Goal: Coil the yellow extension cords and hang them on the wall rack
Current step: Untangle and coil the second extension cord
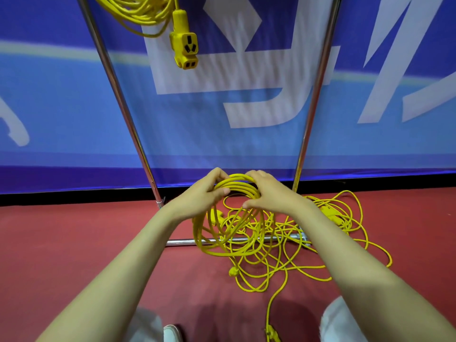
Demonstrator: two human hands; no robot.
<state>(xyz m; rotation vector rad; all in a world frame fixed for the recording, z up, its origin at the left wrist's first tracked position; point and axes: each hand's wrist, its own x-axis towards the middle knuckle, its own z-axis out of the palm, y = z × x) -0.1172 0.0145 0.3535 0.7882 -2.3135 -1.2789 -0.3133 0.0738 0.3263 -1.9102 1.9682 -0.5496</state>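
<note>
A coil of yellow extension cord [222, 245] hangs in several loops from both hands at the frame's centre. My left hand [204, 191] grips the top of the coil from the left, and my right hand [266, 191] grips it from the right, fingers curled round the strands. Below and to the right, loose yellow cord [320, 243] lies tangled on the red floor, with a plug [233, 271] near its front. Another coiled yellow cord [138, 13] hangs at the top left, its socket block [183, 45] dangling down.
Two slanted metal rack poles [118, 95] [318, 82] stand before a blue banner [246, 132]. A metal base bar [185, 241] lies across the red floor [61, 243]. A second yellow connector [272, 335] sits at the bottom edge, near my white shoe [172, 333].
</note>
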